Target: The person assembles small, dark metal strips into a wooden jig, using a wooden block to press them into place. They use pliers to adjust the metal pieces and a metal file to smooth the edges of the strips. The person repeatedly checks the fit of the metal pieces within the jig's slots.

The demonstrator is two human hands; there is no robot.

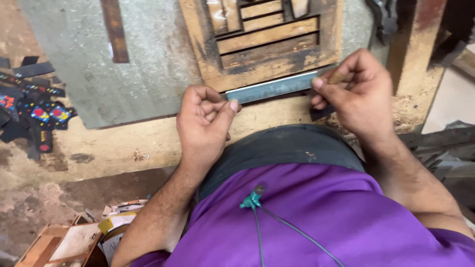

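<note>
Head view. I look down past my purple shirt (pixel 321 217) and the teal earphone cable (pixel 257 202) clipped at its front onto a worn wooden bench (pixel 128 143). My left hand (pixel 205 123) is curled into a loose fist, thumb pressed against the near end of a long, thin bluish metal strip (pixel 272 88); the other fingers are folded into the palm. My right hand (pixel 354 91) pinches the strip's far end between thumb and forefinger, and a small brown stub (pixel 338 76) shows in that same grip; what it is, I cannot tell. The strip lies on edge, touching the lower border of a slotted wooden frame (pixel 267 42) that rests on a grey board (pixel 138 64). A dark flat piece (pixel 321 112) lies under my right hand, just beside the strip. Far left, on the bench, sits a pile of black cut-outs with coloured print (pixel 29 106). Lower left, on the ground, stand opened cardboard boxes (pixel 74 242). At right, a wooden post (pixel 415 54) rises beside the bench.
</note>
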